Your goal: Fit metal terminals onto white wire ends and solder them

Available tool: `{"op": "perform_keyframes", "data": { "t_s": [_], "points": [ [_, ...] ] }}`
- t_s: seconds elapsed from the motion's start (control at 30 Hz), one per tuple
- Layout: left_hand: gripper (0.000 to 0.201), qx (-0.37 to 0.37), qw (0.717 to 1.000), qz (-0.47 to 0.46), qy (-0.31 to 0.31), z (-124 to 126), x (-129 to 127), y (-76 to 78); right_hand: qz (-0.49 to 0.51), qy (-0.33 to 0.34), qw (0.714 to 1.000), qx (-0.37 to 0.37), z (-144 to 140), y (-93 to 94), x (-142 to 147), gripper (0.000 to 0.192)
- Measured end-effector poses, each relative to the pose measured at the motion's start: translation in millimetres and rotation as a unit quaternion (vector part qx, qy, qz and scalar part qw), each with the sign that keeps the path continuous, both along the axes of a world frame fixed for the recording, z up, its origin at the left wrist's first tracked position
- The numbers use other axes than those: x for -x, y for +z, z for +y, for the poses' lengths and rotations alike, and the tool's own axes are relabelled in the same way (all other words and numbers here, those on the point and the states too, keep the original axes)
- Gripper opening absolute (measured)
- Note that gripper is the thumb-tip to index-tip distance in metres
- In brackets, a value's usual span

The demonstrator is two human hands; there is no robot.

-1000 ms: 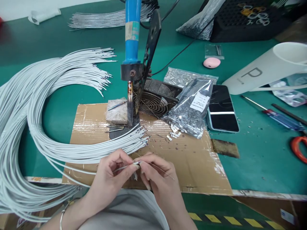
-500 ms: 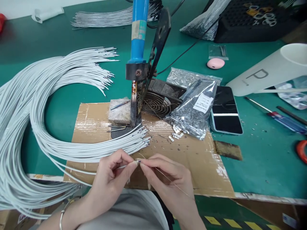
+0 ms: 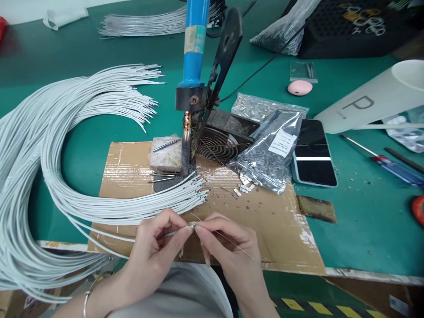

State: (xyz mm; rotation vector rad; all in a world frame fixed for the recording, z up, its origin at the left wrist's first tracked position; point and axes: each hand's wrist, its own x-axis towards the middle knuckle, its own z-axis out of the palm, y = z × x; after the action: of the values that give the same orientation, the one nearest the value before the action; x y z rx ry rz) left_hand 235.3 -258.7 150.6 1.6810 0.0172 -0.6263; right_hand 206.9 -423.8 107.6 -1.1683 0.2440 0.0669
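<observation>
My left hand (image 3: 159, 249) is closed in a pinch on a white cable (image 3: 169, 234) near its end, just above the front of the cardboard (image 3: 274, 238). Fingertip to fingertip with it, my right hand (image 3: 232, 247) also pinches at the cable's end; the small tip between the fingers is hidden. A thin solder wire (image 3: 238, 249) runs slantwise through my right hand. Behind both hands lies a bundle of white cables (image 3: 149, 207), its stripped ends pointing right. A soldering iron with a blue handle (image 3: 195, 44) stands upright in a black holder.
Small metal terminals (image 3: 244, 187) lie beside a clear bag of parts (image 3: 268, 154) and a black fan (image 3: 218, 141). To the right are a phone (image 3: 314, 154), a screwdriver (image 3: 380, 161) and a white cup (image 3: 371, 101). More cables (image 3: 20, 176) curve over the left edge.
Both hands stay pinched together at the cable end. The right hand's fingers have shifted slightly, and the solder wire has moved a little with them. The whole view has drifted slightly.
</observation>
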Motion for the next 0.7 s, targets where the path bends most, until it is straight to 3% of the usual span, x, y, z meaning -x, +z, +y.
{"op": "perform_keyframes", "data": {
  "t_s": [0.3,0.4,0.47,0.6,0.7],
  "points": [
    [0.028,-0.046,0.998,-0.004,-0.037,1,-2,-1.0,0.073,0.041,0.995,-0.047,-7,-2.4,-5,0.015],
    [0.026,-0.087,0.993,-0.047,-0.063,3,-3,-1.3,0.064,0.068,0.996,0.006,-12,-0.2,-9,0.02],
    [0.022,-0.134,0.98,-0.116,-0.088,4,-4,-0.8,0.033,0.079,0.993,0.08,-13,5.0,-11,0.015],
    [0.015,-0.176,0.944,-0.259,-0.102,4,-3,0.8,-0.013,0.038,0.98,0.193,-7,13.9,-13,0.015],
    [0.017,-0.122,0.971,-0.194,-0.066,2,-1,-0.1,-0.017,-0.039,0.988,0.15,7,10.8,-9,0.014]
  ]
}}
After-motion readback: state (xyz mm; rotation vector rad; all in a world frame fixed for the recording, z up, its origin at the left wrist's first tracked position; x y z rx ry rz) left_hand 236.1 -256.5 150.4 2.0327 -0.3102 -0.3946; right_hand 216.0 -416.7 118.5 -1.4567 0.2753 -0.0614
